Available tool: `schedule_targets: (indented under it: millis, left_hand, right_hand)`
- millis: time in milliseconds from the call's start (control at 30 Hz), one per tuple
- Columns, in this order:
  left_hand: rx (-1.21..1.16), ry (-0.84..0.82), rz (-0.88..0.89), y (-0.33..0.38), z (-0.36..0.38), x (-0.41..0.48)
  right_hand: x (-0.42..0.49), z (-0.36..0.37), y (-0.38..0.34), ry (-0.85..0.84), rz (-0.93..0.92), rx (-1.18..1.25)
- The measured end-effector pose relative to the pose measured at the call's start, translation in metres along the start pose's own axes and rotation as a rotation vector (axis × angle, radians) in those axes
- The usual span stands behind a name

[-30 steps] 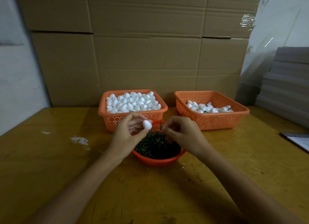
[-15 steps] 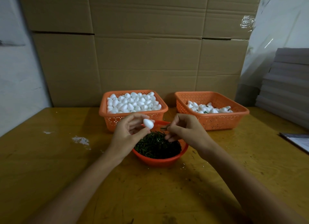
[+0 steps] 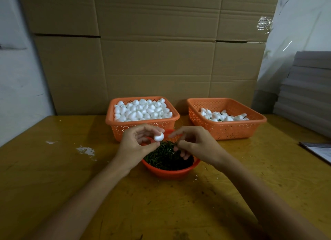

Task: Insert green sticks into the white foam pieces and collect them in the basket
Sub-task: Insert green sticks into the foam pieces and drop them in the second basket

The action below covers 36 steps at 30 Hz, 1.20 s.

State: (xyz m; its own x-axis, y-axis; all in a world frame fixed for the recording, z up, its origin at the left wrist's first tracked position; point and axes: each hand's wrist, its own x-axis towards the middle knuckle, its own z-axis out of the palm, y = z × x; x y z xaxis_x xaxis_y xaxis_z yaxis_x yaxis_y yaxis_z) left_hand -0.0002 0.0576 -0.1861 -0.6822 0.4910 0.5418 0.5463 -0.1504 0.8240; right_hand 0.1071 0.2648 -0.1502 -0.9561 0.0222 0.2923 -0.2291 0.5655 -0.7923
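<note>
One white foam piece (image 3: 158, 137) is pinched between the thumb and fingers (image 3: 150, 129) of the left hand (image 3: 138, 144), just above the far rim of a round orange bowl (image 3: 170, 171) heaped with green sticks (image 3: 161, 156). The right hand (image 3: 196, 145) hovers over the same bowl. Its lower fingers curl down into the sticks and its forefinger stretches toward the foam; whether it grips a stick I cannot tell. Behind the bowl on the yellow worktop (image 3: 53, 168) stand two orange baskets. The left basket (image 3: 114, 122) is full of plain foam pieces. The right basket (image 3: 232, 131) holds a shallow layer of pieces with some green showing. Cardboard boxes (image 3: 152, 60) rise behind.
</note>
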Motion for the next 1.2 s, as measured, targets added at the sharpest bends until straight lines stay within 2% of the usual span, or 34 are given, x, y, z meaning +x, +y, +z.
schedule_targets:
  millis: [267,733,1000,1200]
  left_hand:
    - [-0.009,0.005,0.025,0.0003,0.0015,0.0001]
    - [0.009,0.020,0.007,0.0006,0.0002,0.0009]
    - [0.009,0.021,0.008,0.0011,0.0009,0.0010]
    - [0.012,0.040,-0.027,0.0034,0.0028,-0.0001]
  right_hand:
    - [-0.0002,0.0003,0.0010,0.020,0.047,-0.043]
    - [0.0004,-0.0002,0.0028,-0.032,0.007,-0.106]
    - [0.0007,0.0018,0.0038,0.015,0.045,-0.077]
    - [0.0008,0.0028,0.0046,0.018,0.003,-0.091]
